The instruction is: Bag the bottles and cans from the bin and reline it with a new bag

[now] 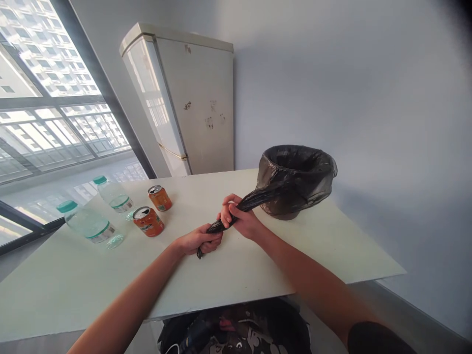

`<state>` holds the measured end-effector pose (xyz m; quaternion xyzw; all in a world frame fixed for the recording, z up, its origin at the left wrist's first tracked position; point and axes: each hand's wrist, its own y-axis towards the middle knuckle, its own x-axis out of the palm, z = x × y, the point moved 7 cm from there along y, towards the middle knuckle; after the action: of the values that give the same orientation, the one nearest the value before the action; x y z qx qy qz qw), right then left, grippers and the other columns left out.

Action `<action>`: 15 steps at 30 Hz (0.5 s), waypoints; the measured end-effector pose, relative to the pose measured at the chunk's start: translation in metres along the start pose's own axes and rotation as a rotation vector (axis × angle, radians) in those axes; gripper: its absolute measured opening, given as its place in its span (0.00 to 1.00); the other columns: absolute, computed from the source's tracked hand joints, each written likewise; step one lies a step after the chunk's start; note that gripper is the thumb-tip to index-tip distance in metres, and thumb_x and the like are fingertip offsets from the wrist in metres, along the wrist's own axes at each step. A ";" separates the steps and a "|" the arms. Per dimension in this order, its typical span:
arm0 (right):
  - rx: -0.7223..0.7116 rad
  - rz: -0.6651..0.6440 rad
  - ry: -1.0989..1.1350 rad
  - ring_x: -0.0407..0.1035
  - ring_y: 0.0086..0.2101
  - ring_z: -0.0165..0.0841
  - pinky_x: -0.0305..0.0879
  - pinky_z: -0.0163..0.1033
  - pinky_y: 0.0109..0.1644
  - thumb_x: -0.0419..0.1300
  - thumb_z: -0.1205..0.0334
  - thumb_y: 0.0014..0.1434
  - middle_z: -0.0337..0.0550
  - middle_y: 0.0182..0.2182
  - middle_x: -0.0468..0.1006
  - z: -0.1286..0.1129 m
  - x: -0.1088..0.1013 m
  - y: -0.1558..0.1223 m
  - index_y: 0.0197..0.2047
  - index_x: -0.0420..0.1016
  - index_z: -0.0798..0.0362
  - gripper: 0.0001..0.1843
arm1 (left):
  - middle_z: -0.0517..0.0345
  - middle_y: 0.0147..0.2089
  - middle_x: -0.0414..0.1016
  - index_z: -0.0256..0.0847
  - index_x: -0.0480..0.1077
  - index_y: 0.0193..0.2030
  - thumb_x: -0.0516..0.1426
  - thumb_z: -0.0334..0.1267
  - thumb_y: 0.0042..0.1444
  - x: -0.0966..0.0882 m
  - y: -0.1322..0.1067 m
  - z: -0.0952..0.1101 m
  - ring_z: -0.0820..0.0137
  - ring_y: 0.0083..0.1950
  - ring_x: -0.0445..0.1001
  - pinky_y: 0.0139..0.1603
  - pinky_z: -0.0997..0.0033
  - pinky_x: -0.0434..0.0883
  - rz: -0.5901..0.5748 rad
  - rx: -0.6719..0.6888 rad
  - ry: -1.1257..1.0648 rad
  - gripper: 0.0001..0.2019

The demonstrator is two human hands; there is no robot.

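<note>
A black plastic bag [260, 196] is stretched over the rim of a round bin [282, 215] on the table, with one part pulled out toward me as a twisted strand. My left hand [202, 240] is closed around the lower end of this strand, and a short tip pokes out below the fist. Farther up, my right hand [238, 219] wraps its fingers round the same strand, nearer to the bin. The bin's inside is dark, so I cannot make out what lies in it.
Two clear bottles with green caps, a nearer bottle [88, 226] and a farther bottle [114, 196], stand at the left. Beside them are two orange drink cans, a front can [149, 223] and a back can [161, 199]. Behind the white table [206, 290] stands a fridge [199, 103].
</note>
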<state>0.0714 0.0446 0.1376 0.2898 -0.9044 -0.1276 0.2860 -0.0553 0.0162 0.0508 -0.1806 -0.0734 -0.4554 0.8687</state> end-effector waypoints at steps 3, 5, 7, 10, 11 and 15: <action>0.040 0.070 0.056 0.46 0.19 0.26 0.59 0.35 0.27 0.66 0.39 0.69 0.24 0.18 0.51 0.002 0.001 0.000 0.42 0.71 0.46 0.19 | 0.67 0.26 0.51 0.41 0.59 0.32 0.63 0.56 0.66 0.006 -0.003 -0.003 0.79 0.24 0.46 0.22 0.75 0.42 -0.090 -0.051 0.088 0.24; 0.014 0.173 0.051 0.44 0.19 0.26 0.54 0.33 0.24 0.67 0.38 0.67 0.24 0.19 0.50 -0.003 -0.008 0.002 0.41 0.69 0.46 0.21 | 0.67 0.27 0.52 0.41 0.61 0.33 0.63 0.58 0.65 0.008 -0.006 -0.004 0.78 0.24 0.46 0.22 0.74 0.42 -0.124 -0.058 0.088 0.24; -0.040 0.283 0.019 0.47 0.19 0.26 0.56 0.34 0.24 0.68 0.37 0.65 0.25 0.20 0.53 -0.010 -0.020 0.005 0.40 0.68 0.46 0.23 | 0.67 0.27 0.50 0.41 0.61 0.35 0.64 0.58 0.65 0.009 -0.009 -0.003 0.78 0.24 0.44 0.22 0.74 0.40 -0.146 -0.064 0.053 0.24; -0.099 0.411 -0.106 0.49 0.19 0.27 0.57 0.35 0.24 0.65 0.34 0.66 0.26 0.21 0.54 -0.017 -0.040 0.006 0.39 0.65 0.45 0.24 | 0.68 0.27 0.49 0.41 0.62 0.37 0.64 0.57 0.66 0.005 -0.010 0.000 0.78 0.24 0.42 0.22 0.76 0.41 -0.124 -0.044 -0.017 0.23; -0.114 0.424 -0.235 0.48 0.19 0.28 0.56 0.36 0.24 0.61 0.34 0.69 0.27 0.21 0.54 -0.019 -0.045 0.005 0.39 0.65 0.45 0.23 | 0.68 0.28 0.49 0.40 0.63 0.38 0.64 0.57 0.66 0.002 -0.010 0.002 0.79 0.25 0.42 0.21 0.77 0.42 -0.099 -0.028 -0.058 0.23; -0.129 0.195 -0.899 0.62 0.27 0.34 0.59 0.39 0.32 0.58 0.53 0.71 0.37 0.28 0.69 -0.019 -0.039 0.006 0.40 0.70 0.46 0.08 | 0.65 0.30 0.55 0.36 0.70 0.44 0.61 0.68 0.62 -0.011 -0.003 0.004 0.79 0.25 0.46 0.20 0.80 0.44 0.039 0.022 -0.265 0.31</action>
<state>0.1058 0.0719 0.1379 0.1008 -0.9519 -0.2690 -0.1062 -0.0635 0.0245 0.0523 -0.2311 -0.1891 -0.4096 0.8620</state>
